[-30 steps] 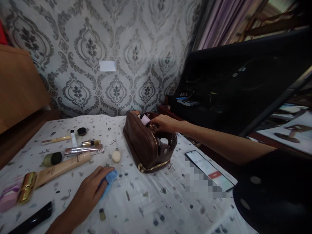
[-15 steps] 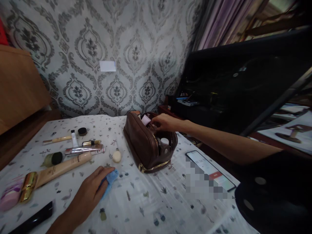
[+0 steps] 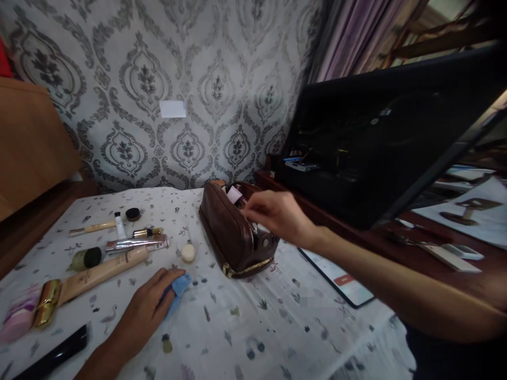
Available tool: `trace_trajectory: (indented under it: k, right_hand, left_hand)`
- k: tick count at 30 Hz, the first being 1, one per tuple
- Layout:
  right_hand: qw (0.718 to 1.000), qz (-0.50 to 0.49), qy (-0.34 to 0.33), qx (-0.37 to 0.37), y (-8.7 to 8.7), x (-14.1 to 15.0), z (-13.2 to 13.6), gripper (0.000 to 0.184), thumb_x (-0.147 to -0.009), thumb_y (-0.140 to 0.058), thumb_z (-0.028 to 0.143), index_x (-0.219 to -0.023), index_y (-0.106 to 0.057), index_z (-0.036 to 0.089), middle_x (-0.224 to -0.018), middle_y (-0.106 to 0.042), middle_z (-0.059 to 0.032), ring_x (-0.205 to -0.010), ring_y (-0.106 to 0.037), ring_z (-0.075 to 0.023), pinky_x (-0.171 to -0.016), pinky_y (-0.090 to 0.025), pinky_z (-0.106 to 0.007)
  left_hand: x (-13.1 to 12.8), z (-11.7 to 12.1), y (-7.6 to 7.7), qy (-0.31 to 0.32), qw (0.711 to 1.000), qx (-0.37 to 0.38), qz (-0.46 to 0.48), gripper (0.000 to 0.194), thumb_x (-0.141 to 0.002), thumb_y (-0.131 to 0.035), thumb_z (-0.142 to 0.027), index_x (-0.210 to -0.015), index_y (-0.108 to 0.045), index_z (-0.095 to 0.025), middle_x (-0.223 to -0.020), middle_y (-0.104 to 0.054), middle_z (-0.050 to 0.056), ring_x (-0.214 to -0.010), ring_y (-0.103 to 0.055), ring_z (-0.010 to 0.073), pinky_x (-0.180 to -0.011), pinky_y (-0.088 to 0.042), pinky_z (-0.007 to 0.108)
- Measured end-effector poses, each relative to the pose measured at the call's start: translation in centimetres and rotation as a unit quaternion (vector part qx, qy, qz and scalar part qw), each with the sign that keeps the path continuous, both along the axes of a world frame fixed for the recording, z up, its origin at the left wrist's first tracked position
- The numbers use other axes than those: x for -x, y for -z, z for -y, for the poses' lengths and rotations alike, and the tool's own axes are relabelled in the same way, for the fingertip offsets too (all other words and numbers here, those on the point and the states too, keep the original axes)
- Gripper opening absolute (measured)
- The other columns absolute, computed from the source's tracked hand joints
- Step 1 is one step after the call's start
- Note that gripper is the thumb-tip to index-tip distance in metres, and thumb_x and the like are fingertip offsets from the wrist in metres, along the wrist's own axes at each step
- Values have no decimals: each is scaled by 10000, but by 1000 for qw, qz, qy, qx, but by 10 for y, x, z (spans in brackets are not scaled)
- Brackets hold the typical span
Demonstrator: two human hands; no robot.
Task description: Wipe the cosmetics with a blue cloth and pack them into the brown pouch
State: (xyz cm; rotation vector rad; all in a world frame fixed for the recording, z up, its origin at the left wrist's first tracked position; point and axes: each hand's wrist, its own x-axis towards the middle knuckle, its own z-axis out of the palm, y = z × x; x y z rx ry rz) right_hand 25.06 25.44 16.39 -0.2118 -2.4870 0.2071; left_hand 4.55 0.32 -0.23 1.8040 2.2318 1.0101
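My left hand (image 3: 148,300) rests on the patterned white sheet (image 3: 222,343), its fingers closed over a crumpled blue cloth (image 3: 181,286). A brown zip-up toiletry bag (image 3: 224,229) stands unzipped in the middle of the sheet. Over its opening is my right hand (image 3: 279,214), thumb and fingers pinched together. Whatever they may hold is hidden. A pale pink item (image 3: 234,195) sticks up inside the bag beside those fingers. Between the cloth and the bag lies a small bottle with a round cream cap (image 3: 188,253).
At left lie several cosmetics, among them a beige tube (image 3: 105,274), a silver tube (image 3: 134,243), a green jar (image 3: 86,258) and a black tube (image 3: 55,353). A phone (image 3: 340,279) lies right of the bag, partly under my forearm. Behind stands a large black panel (image 3: 380,137).
My right hand has risen and come nearer, from inside the bag to above its opening. My left hand stays on the blue cloth. The view has shifted slightly.
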Motion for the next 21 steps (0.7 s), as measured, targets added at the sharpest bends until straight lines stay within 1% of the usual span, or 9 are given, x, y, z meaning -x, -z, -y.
trace_trajectory:
  k: [2,4,6,8,11,13,15,19,21]
  right_hand:
    - [993,1,-103,-54,22,2,32,289,-978,-534,297,-734,-628,173,-681,-667,-16,-617,-571,-118,-627,-427,-241]
    - [978,7,-180,-105,51,8,62,388,-1023,-449,321,-688,-583,177,-612,-616,-11,-564,-531,-120,-626,-420,-264]
    - [968,13,-220,-120,82,19,86,431,-1025,-431,380,-657,-556,193,-563,-582,-1,-541,-515,-136,-611,-411,-284]
    - [968,29,-232,-94,110,34,103,418,-1018,-439,399,-671,-564,202,-565,-588,2,-558,-532,-143,-631,-423,-283]
    - [973,64,-220,15,136,59,115,328,-991,-502,378,-736,-604,198,-665,-649,-4,-629,-570,-140,-652,-428,-261]
    - [968,65,-211,119,145,76,117,304,-990,-495,350,-756,-612,195,-687,-647,5,-636,-561,-127,-638,-417,-243]
    - [953,46,-191,232,150,89,118,361,-994,-459,382,-716,-583,187,-639,-599,14,-585,-510,-113,-590,-394,-233]
    - [879,-9,-185,438,161,105,118,531,-952,-404,620,-657,-519,195,-579,-518,18,-548,-484,-121,-544,-403,-238]
    - [850,-2,-183,494,164,107,115,556,-925,-418,669,-660,-537,195,-579,-537,8,-520,-495,-125,-530,-415,-248]
  left_hand:
    - [0,0,0,-1,1000,-2,0,388,-986,-402,-396,-1277,-641,-298,-1156,-687,63,-1045,-687,214,-863,-581,292]
    - [1,-1,2,-2,1000,-12,-1,381,-978,-416,-389,-1259,-655,-292,-1150,-699,63,-1043,-694,214,-862,-586,291]
    - [2,-1,5,1,1000,-30,-1,377,-969,-434,-382,-1250,-662,-277,-1140,-710,69,-1033,-700,215,-864,-589,294]
    - [5,-1,7,6,999,-44,6,370,-967,-444,-375,-1239,-667,-259,-1142,-714,79,-1032,-700,217,-879,-587,304]
    - [10,-1,6,11,998,-56,26,364,-974,-438,-365,-1226,-662,-228,-1152,-707,104,-1051,-690,225,-913,-574,336]
    - [12,-2,1,6,998,-62,31,362,-962,-448,-359,-1223,-651,-213,-1140,-704,114,-1050,-683,238,-919,-570,366]
    - [11,-2,-5,-12,998,-56,23,358,-947,-461,-336,-1230,-636,-206,-1128,-698,111,-1040,-675,246,-925,-563,395]
    - [11,-1,-14,-71,997,-21,-25,356,-957,-392,-204,-1225,-625,-196,-1098,-671,107,-1025,-657,227,-959,-536,391]
    - [13,0,-17,-99,993,1,-67,368,-955,-393,-184,-1252,-610,-193,-1106,-658,112,-1021,-652,230,-942,-540,381]
